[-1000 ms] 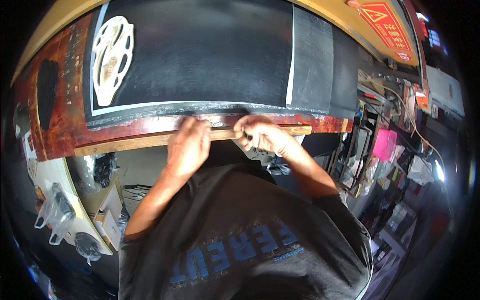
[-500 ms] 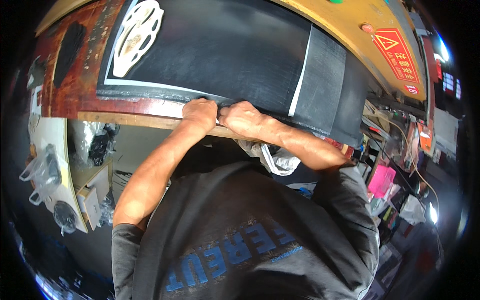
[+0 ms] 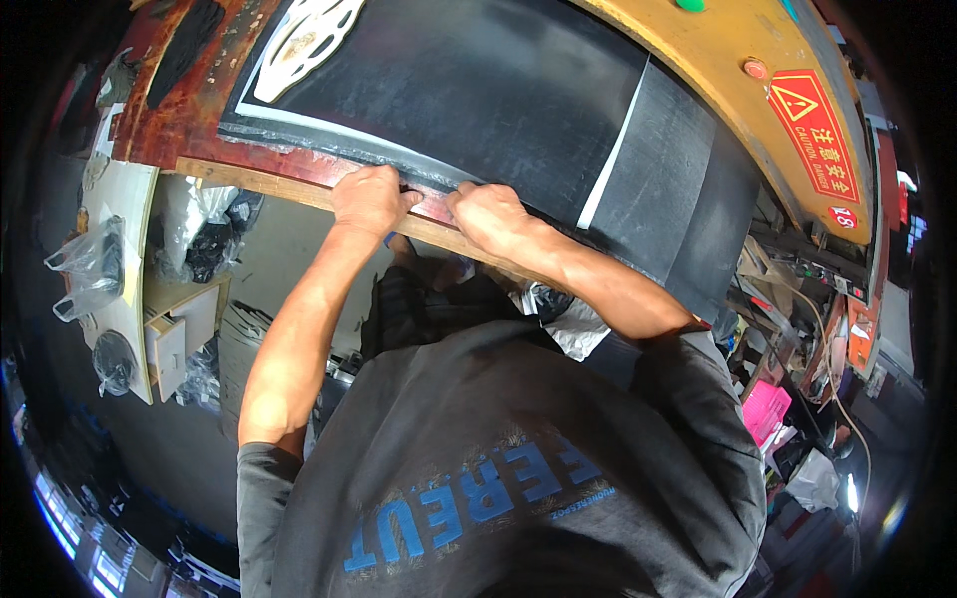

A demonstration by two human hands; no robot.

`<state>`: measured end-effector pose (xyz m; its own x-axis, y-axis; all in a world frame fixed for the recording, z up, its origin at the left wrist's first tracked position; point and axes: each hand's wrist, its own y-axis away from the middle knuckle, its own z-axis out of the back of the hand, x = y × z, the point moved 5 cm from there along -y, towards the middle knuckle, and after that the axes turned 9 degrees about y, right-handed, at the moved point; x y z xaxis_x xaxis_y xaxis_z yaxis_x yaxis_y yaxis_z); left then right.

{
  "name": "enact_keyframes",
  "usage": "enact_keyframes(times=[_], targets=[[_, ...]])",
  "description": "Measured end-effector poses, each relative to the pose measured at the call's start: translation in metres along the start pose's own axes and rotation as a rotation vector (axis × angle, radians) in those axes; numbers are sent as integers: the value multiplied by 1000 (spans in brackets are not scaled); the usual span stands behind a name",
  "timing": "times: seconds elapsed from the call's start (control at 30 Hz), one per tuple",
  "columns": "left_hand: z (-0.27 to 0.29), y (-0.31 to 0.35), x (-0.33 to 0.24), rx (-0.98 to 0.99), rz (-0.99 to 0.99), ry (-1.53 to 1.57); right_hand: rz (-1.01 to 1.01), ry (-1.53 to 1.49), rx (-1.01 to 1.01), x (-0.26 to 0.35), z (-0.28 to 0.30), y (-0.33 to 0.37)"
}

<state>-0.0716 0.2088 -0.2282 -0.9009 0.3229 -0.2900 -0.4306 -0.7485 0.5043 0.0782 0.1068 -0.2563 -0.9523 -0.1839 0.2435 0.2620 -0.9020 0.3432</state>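
Right now both your hands sit at the near edge of the black rubber sheet [image 3: 478, 90], which runs left to right along the wooden strip [image 3: 269, 184] of the bench. Your left hand [image 3: 369, 199] curls down over that edge; your right hand [image 3: 490, 217] lies just beside it, fingers bent and pressing the same edge. Neither is nearer. Your fingertips hide whatever lies between them, so you cannot tell whether either pinches anything.

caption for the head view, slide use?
Both hands, left hand and right hand, grip the black sheet edge at the bench's wooden rail.
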Motion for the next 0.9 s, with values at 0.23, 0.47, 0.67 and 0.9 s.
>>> enact_keyframes(times=[0.23,0.47,0.67,0.9], targets=[[-8,-11,-18,30,14,-61,-79,-270,-93,-8,12,8],[20,9,6,24,-68,246,-162,-1786,11,-11,3,79],[-19,14,4,-194,-286,82,-73,-2302,64,40,-42,114],[-35,4,-11,-147,-248,-163,34,-2261,23,51,-52,118]])
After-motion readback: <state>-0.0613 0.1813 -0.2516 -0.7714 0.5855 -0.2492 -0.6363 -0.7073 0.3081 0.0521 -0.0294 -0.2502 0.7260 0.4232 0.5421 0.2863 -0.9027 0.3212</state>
